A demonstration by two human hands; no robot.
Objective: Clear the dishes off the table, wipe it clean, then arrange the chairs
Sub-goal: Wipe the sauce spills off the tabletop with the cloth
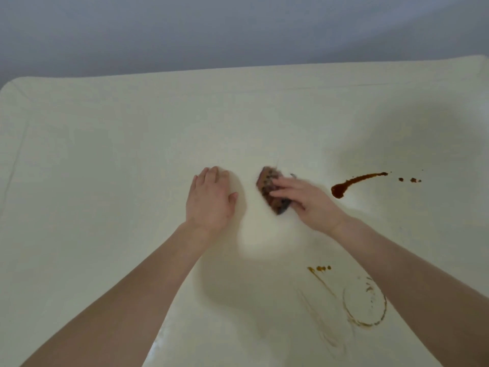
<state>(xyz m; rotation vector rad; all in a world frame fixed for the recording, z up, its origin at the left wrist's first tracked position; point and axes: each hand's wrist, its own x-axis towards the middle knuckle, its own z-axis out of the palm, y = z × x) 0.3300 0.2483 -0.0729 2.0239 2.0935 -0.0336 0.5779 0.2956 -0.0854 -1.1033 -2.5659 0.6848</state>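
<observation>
The cream-white table (pixel 105 154) fills the view. My right hand (pixel 304 200) presses a dark brownish cloth (pixel 267 184) flat on the tabletop near the middle. My left hand (pixel 209 200) rests palm down on the bare table just left of the cloth, fingers together, holding nothing. A dark brown sauce streak (pixel 354 181) lies to the right of the cloth, with small drops (pixel 410 179) beyond it. Nearer to me, on the right, are an orange-brown ring stain (pixel 365 303) and yellow smears (pixel 318 271). No dishes or chairs are in view.
The table's far edge (pixel 238 68) meets a plain grey wall (pixel 238 27). Its left corner (pixel 10 86) is rounded.
</observation>
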